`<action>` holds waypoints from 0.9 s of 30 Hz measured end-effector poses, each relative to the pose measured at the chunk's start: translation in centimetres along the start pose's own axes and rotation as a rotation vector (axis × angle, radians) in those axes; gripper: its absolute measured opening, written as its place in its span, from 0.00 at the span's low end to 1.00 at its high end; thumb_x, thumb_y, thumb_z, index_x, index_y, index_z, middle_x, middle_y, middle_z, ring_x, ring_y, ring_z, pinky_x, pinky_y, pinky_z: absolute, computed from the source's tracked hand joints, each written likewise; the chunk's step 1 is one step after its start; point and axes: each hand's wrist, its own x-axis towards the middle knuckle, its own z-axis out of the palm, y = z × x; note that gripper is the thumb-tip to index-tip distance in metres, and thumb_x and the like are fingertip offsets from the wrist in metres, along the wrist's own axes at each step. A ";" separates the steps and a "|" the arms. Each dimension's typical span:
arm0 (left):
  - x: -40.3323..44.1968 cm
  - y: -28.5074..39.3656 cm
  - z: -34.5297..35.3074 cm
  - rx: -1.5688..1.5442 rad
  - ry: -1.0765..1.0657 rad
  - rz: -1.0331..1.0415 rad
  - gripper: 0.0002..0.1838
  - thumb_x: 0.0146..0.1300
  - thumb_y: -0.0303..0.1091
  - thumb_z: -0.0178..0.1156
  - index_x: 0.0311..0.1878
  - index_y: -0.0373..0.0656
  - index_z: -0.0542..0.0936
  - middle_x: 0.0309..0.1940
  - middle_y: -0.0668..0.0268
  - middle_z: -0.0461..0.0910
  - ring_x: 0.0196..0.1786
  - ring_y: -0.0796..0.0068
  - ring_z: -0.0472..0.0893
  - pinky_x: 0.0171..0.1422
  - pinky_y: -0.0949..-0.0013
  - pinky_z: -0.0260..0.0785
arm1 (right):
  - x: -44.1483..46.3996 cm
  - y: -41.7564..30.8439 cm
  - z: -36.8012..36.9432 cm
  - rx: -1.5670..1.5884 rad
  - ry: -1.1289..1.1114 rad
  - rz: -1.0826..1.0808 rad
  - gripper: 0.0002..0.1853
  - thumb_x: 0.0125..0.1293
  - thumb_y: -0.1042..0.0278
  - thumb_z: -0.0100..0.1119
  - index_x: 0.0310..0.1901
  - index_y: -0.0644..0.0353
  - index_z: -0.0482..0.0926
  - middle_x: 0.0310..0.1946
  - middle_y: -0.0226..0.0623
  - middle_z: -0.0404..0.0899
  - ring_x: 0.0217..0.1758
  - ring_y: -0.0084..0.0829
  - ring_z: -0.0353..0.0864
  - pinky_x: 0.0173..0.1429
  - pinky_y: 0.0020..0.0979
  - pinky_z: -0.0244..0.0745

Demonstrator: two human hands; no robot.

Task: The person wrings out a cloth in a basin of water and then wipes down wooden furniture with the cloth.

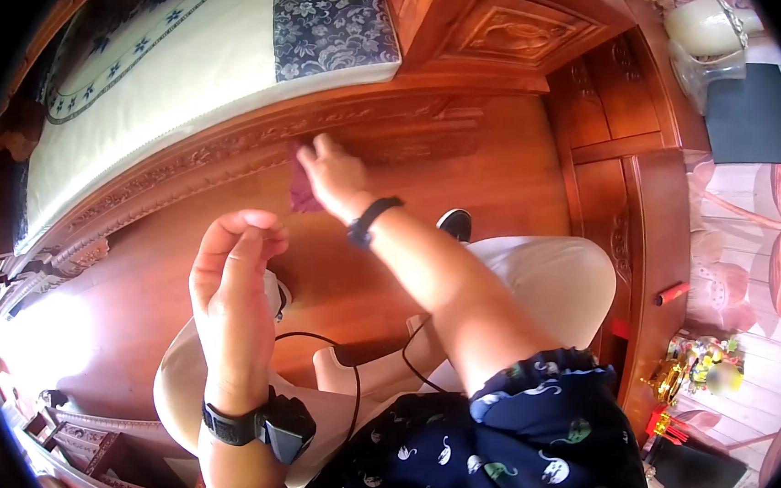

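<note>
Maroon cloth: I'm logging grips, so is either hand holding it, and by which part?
Cannot be told for the right hand: it overlaps the maroon cloth, but blur hides any grip. The left hand is apart from it.

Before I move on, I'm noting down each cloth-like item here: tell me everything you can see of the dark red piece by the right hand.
The dark red piece looks like thin, plain cloth, with no pattern showing. Its lower edge looks fairly straight; part of it is hidden behind the right hand, so its full shape is unclear. It appears against the wooden floor. The hand overlaps it in view, but whether it grips it, I cannot tell.
</note>
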 end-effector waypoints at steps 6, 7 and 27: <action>0.1 0.1 0.8 0.054 -0.050 0.004 0.08 0.61 0.26 0.47 0.37 0.37 0.75 0.32 0.68 0.75 0.38 0.80 0.72 0.48 0.78 0.62 | -6.5 0.9 -15.8 0.386 0.482 0.123 0.20 0.60 0.48 0.45 0.39 0.59 0.68 0.36 0.54 0.72 0.42 0.51 0.71 0.49 0.42 0.64; 0.0 0.0 0.7 0.048 -0.054 0.006 0.08 0.61 0.26 0.47 0.37 0.37 0.76 0.31 0.68 0.75 0.38 0.80 0.72 0.48 0.78 0.62 | -6.3 3.3 -14.1 0.426 0.532 0.146 0.15 0.61 0.54 0.44 0.39 0.59 0.69 0.38 0.51 0.71 0.42 0.49 0.71 0.47 0.42 0.66; -2.3 1.5 -2.7 0.033 -0.109 -0.016 0.07 0.63 0.26 0.47 0.38 0.36 0.74 0.34 0.69 0.75 0.40 0.82 0.70 0.50 0.78 0.61 | 1.2 0.4 0.6 -0.444 -0.005 0.120 0.12 0.58 0.73 0.45 0.41 0.68 0.73 0.40 0.47 0.71 0.39 0.40 0.76 0.38 0.33 0.76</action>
